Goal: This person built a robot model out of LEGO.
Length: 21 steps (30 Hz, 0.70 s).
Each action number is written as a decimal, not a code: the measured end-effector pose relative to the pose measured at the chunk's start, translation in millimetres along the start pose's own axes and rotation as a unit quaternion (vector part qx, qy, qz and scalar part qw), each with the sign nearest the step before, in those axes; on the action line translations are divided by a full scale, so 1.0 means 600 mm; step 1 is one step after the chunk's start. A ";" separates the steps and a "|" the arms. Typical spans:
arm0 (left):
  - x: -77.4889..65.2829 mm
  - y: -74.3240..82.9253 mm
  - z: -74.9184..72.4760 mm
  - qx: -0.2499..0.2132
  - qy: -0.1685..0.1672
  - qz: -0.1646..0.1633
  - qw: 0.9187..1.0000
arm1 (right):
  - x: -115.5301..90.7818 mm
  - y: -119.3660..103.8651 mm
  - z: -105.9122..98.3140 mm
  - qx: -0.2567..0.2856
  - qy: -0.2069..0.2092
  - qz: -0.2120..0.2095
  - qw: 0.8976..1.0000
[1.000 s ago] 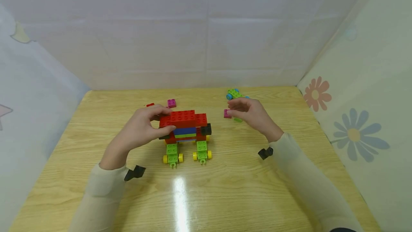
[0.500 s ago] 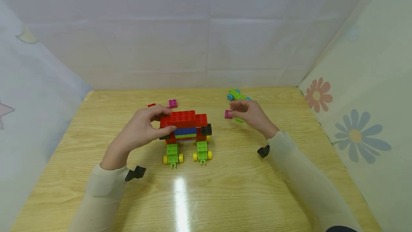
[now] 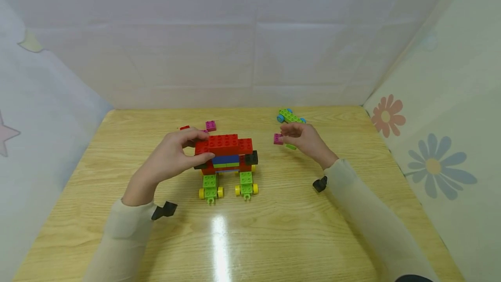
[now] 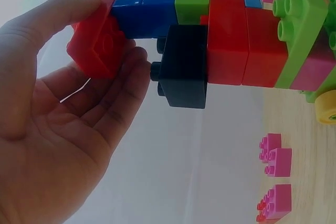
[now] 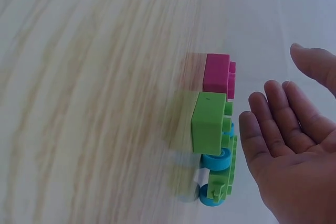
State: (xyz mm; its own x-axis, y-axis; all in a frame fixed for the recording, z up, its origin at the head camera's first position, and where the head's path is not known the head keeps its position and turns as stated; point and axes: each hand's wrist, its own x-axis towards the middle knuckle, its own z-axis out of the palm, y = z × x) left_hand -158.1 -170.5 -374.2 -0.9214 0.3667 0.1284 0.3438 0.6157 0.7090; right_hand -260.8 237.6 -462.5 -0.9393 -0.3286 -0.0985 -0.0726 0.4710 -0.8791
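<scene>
In the head view my left hand (image 3: pixel 166 158) grips the left end of a toy-brick build. Red bricks (image 3: pixel 223 143) top it, blue and green layers lie below, and black bricks (image 3: pixel 251 157) jut from its sides. It stands on green wheeled bases (image 3: pixel 246 179) with yellow wheels. The left wrist view shows my thumb on the red end brick (image 4: pixel 94 51), fingers curled behind it. My right hand (image 3: pixel 309 142) hovers with nothing in it, beside a magenta brick (image 3: pixel 278 139) and a green brick (image 3: pixel 290 146). In the right wrist view its fingers are loosely bent, apart from the green brick (image 5: pixel 208 124).
Behind the right hand is a green wheeled base (image 3: pixel 288 115) with blue wheels. Loose magenta bricks (image 3: pixel 210 125) and a red piece (image 3: pixel 185 128) lie behind the build. White sheeting (image 3: pixel 250 55) walls the wooden table (image 3: pixel 274 229) at the back and sides.
My right hand has shifted slightly toward me, above the magenta and green bricks. The left hand keeps its grip, and the build stays in place.
</scene>
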 end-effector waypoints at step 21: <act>0.001 0.001 0.006 -0.004 0.004 0.000 1.000 | 0.023 0.018 0.004 -0.026 0.003 0.025 0.999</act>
State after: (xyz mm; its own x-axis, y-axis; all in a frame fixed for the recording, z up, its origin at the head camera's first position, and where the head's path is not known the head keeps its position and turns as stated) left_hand -157.8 -167.1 -376.0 -0.9227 0.3611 0.1349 0.3432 0.6103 0.7140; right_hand -274.0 236.1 -474.4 -0.9441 -0.2993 -0.1384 -0.0431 0.5281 -0.8481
